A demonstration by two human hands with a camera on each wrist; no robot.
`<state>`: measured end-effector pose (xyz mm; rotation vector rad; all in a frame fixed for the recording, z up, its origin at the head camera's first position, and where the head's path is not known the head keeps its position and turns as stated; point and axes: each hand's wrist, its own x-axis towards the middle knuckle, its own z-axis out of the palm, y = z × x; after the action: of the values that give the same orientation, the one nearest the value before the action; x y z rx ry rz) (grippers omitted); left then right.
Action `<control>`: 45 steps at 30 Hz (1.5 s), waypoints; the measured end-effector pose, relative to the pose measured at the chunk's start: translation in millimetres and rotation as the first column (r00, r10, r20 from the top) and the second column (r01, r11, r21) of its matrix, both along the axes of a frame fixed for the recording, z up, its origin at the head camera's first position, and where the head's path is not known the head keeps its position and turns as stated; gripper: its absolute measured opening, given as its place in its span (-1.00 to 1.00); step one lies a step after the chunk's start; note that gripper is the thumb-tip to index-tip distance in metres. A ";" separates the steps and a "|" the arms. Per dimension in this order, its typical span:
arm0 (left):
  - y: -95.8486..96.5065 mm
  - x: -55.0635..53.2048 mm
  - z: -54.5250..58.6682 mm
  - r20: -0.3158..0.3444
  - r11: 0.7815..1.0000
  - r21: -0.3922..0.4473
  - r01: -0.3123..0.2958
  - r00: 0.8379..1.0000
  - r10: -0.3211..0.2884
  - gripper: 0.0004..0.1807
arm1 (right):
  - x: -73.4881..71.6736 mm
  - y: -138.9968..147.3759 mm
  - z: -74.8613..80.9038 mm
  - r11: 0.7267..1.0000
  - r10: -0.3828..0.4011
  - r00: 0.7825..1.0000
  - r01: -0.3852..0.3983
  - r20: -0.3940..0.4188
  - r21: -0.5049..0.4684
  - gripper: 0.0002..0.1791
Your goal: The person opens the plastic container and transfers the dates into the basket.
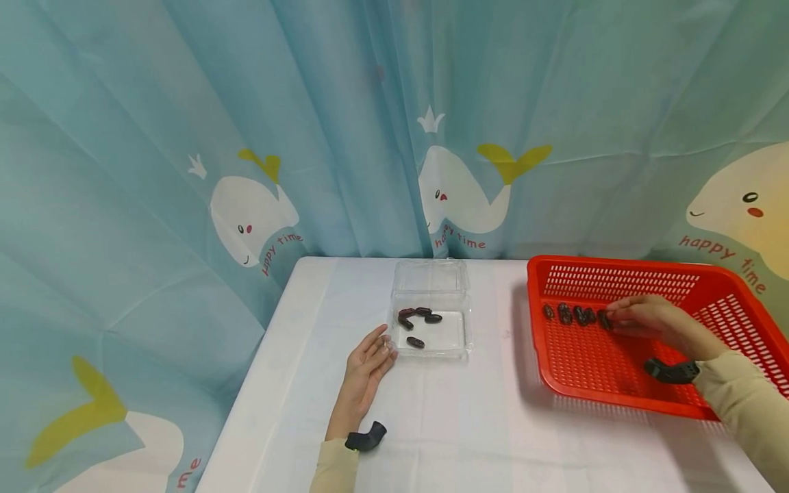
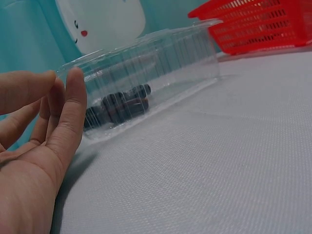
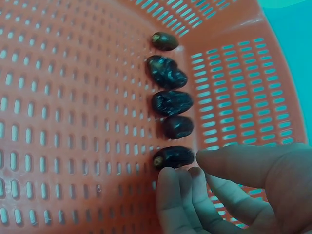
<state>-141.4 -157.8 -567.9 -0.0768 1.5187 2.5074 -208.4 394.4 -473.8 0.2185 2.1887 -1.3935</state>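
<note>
A clear plastic clamshell box [image 1: 434,352] sits on the table with its lid [image 1: 429,277] folded back, several dark dates [image 1: 416,342] inside. My left hand [image 1: 365,373] pinches the box's near left corner between thumb and fingers. In the left wrist view, fingertips [image 2: 75,78] lie right at the clear rim. Over the red plastic basket [image 1: 537,342], my right hand [image 1: 656,320] reaches down to the end of a row of dates. Its thumb and fingertips pinch the nearest date [image 3: 173,157] at its end and side. Several more dates [image 3: 171,103] lie lined up beyond it.
A white cloth covers the table [image 1: 456,424]. The basket stands at the right with slotted, raised walls. Behind the table hangs a blue curtain [image 1: 345,137] printed with whales. Dark straps [image 1: 366,436] sit on both wrists.
</note>
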 end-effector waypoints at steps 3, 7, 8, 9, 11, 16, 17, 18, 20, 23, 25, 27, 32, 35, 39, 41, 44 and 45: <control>-0.3 -0.5 -0.5 -0.001 1.000 0.002 0.001 1.000 -0.001 -0.36 | 1.2 -0.9 4.1 1.000 -0.004 1.000 0.004 -0.008 -0.016 -0.73; -0.3 -0.3 -0.6 0.001 1.000 0.000 0.000 1.000 0.000 -0.36 | 1.7 -3.8 11.6 0.999 -0.008 1.000 0.007 -0.015 -0.041 -0.74; -0.5 -0.3 -0.7 0.000 1.000 -0.007 0.002 1.000 -0.002 -0.36 | 1.7 -5.3 13.7 0.999 -0.007 1.000 0.006 -0.018 -0.047 -0.74; -0.3 0.0 -0.7 0.001 1.000 -0.007 0.001 1.000 -0.001 -0.36 | 1.7 -7.0 15.7 0.999 -0.011 1.000 0.010 -0.017 -0.054 -0.74; -0.7 -0.3 -0.8 -0.002 1.000 -0.012 0.002 1.000 -0.002 -0.36 | 1.4 -12.0 20.1 0.997 -0.016 1.000 0.015 -0.015 -0.071 -0.74; -0.1 -0.4 0.1 -0.013 1.000 -0.005 0.004 1.000 -0.004 -0.37 | 3.4 -27.8 30.5 0.993 -0.009 1.000 0.006 -0.025 -0.121 -0.80; 0.0 -0.4 0.4 -0.015 1.000 -0.002 0.004 1.000 -0.004 -0.38 | 4.0 -31.4 32.5 0.993 -0.001 0.999 -0.003 -0.032 -0.115 -0.82; 0.2 -0.3 0.7 -0.017 1.000 0.000 0.004 1.000 -0.004 -0.38 | 4.6 -34.7 34.3 0.994 0.012 0.999 -0.016 -0.042 -0.111 -0.82; 0.2 -0.5 0.8 -0.020 1.000 0.005 0.007 1.000 -0.006 -0.38 | 5.7 -40.9 37.7 0.995 0.033 0.998 -0.038 -0.059 -0.088 -0.76; 0.1 -0.5 0.8 -0.022 1.000 0.006 0.010 1.000 -0.010 -0.37 | 6.7 -49.5 42.2 0.997 0.051 0.996 -0.055 -0.072 -0.053 -0.64; 0.0 -0.3 0.6 -0.024 1.000 0.005 0.012 1.000 -0.012 -0.37 | 6.9 -55.6 45.1 0.997 0.051 0.996 -0.055 -0.073 -0.051 -0.58; -0.2 -0.2 0.4 -0.022 1.000 0.007 0.012 1.000 -0.012 -0.36 | 7.1 -62.8 48.2 0.997 0.051 0.995 -0.056 -0.080 -0.055 -0.53; -0.2 0.0 1.0 -0.002 1.000 0.019 -0.003 1.000 0.003 -0.36 | 8.9 -87.0 55.6 0.994 0.074 0.991 -0.083 -0.109 -0.075 -0.51; -0.3 0.2 1.1 0.007 1.000 0.020 -0.010 1.000 0.010 -0.36 | 11.7 -103.7 59.7 0.990 0.085 0.990 -0.097 -0.115 -0.104 -0.55; -0.1 0.5 1.2 0.008 1.000 0.013 -0.009 1.000 0.009 -0.35 | 18.1 -125.6 62.1 0.986 0.091 0.988 -0.108 -0.128 -0.131 -0.55; 0.2 0.7 1.8 0.005 1.000 0.004 -0.005 1.000 0.005 -0.35 | 21.2 -136.0 61.5 0.983 0.099 0.985 -0.119 -0.145 -0.138 -0.54; 0.9 1.1 3.6 0.006 1.000 0.008 -0.006 1.000 0.006 -0.35 | 25.2 -150.6 61.1 0.978 0.109 0.978 -0.138 -0.177 -0.158 -0.58; 1.1 1.1 4.1 0.005 1.000 0.007 -0.006 1.000 0.006 -0.35 | 26.3 -155.0 61.3 0.976 0.111 0.975 -0.143 -0.190 -0.164 -0.59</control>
<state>-140.3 -156.7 -563.8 -0.0868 1.5094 2.5155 -182.1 239.4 -412.5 -0.1165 2.1611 -1.5761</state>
